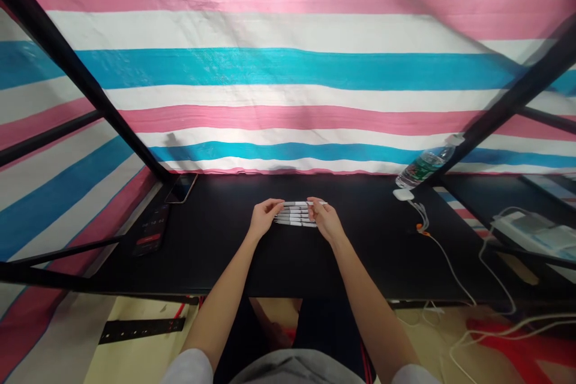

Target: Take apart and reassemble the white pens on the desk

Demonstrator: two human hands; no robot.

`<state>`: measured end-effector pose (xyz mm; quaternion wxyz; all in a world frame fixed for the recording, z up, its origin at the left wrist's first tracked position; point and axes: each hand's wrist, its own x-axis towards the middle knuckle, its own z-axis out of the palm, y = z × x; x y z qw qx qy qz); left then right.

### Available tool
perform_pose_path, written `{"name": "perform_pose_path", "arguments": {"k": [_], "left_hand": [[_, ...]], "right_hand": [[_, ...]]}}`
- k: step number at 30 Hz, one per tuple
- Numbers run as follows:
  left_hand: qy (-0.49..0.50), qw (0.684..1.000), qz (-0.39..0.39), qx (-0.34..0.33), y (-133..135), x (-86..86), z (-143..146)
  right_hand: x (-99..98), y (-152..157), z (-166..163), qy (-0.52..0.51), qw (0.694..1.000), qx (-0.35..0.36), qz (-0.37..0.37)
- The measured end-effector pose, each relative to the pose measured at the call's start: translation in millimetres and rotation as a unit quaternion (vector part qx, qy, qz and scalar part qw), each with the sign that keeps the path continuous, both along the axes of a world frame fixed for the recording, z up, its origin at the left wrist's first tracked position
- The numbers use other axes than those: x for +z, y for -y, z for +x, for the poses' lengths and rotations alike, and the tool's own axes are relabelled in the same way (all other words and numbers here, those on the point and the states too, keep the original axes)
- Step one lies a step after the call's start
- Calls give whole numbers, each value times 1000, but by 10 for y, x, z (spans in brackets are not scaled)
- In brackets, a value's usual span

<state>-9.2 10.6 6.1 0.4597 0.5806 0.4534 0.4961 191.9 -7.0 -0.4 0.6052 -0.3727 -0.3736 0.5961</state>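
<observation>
Several slim white-and-grey pens (296,216) lie side by side on the black table, pointing left to right. At the far side of the row, one pen (296,203) is pinched at its two ends between my hands. My left hand (265,216) has thumb and fingers closed on its left end. On the other side my right hand (326,219) closes on its right end, and the fingers cover part of the pens there. Whether this pen is lifted off the table or resting on it, I cannot tell.
A phone (181,188) lies at the back left, with another lit phone (151,231) nearer. At the back right stand a water bottle (425,165) and a white charger (404,194) with cables. Black frame bars (85,72) and a striped sheet (288,69) enclose the table.
</observation>
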Motion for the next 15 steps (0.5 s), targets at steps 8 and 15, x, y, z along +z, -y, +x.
{"name": "perform_pose_path", "arguments": {"k": [8, 15], "left_hand": [[-9, 1000, 14, 16, 2, -9, 15], [61, 997, 0, -45, 15, -6, 35]], "right_hand": [[38, 52, 17, -22, 997, 68, -18], [48, 35, 26, -42, 996, 63, -42]]}}
